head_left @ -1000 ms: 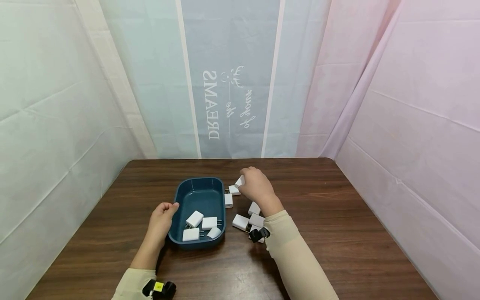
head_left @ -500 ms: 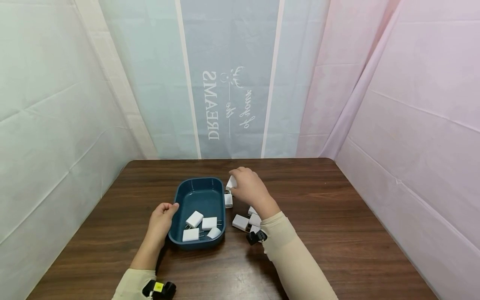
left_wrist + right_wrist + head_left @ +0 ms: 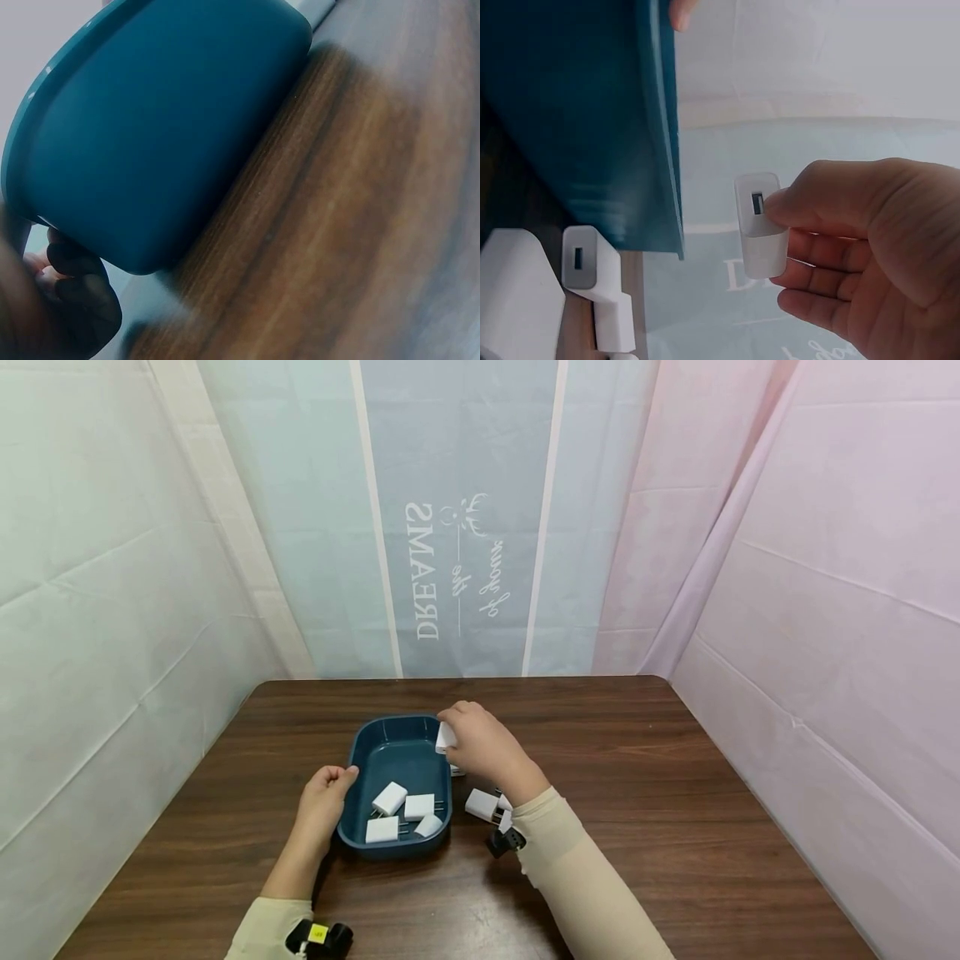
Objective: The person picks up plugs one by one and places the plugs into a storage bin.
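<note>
A white USB charger (image 3: 762, 225) with its port visible is pinched between the thumb and fingers of my right hand (image 3: 487, 745). In the head view this charger is at the right rim of a dark blue plastic tub (image 3: 397, 760), near its far end. My left hand (image 3: 322, 797) grips the tub's left rim between thumb and curled fingers. Inside the tub, toward its near end, lie several white chargers (image 3: 389, 798), some with prongs showing. The left wrist view has the tub's outer wall (image 3: 165, 127) and part of the left hand (image 3: 71, 292).
Several more chargers (image 3: 482, 805) lie on the wooden table (image 3: 637, 793) to the right of the tub, partly hidden by the right forearm. Another charger (image 3: 591, 259) stands close to the tub's wall. Cloth curtains (image 3: 465, 610) hang behind the table and at its sides.
My right hand has moved left with the charger, from above the loose chargers to the tub's right rim. The left hand and the tub have stayed in place.
</note>
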Demonstrator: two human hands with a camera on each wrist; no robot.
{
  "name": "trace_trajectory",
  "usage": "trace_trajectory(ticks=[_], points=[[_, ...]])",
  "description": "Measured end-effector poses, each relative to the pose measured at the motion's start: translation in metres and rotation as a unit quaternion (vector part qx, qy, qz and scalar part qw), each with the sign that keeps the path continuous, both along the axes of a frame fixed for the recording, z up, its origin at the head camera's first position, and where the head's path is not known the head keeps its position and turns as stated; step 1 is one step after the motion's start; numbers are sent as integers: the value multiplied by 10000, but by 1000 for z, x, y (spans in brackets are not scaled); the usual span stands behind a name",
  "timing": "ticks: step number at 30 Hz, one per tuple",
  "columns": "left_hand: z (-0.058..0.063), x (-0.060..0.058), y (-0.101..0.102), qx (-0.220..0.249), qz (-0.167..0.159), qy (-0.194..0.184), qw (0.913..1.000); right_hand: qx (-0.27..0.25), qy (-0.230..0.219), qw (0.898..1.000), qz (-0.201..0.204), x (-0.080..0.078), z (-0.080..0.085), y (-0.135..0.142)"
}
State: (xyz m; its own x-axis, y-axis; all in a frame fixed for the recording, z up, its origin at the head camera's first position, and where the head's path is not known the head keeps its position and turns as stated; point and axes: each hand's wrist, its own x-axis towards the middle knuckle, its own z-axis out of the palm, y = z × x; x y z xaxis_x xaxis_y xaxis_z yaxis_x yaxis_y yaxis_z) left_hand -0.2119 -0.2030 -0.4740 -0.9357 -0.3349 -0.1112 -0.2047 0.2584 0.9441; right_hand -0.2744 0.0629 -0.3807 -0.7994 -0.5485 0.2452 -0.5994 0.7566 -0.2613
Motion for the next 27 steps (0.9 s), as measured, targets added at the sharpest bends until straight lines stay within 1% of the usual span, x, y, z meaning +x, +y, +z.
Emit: trace_trajectory(ticks=[8, 11, 22, 27], points=[[0, -1, 0, -3, -5, 39, 10000, 500, 357, 9975, 340, 7, -1, -14], [1, 0, 0, 1, -3, 27, 10000, 686, 496, 9955, 431, 9, -4, -19], [0, -1, 2, 32, -1, 49, 10000, 1086, 493, 9913, 564, 12, -20, -31], [-1, -2, -1, 28, -5, 58, 10000, 1256, 642, 9880, 635, 10, -27, -37]])
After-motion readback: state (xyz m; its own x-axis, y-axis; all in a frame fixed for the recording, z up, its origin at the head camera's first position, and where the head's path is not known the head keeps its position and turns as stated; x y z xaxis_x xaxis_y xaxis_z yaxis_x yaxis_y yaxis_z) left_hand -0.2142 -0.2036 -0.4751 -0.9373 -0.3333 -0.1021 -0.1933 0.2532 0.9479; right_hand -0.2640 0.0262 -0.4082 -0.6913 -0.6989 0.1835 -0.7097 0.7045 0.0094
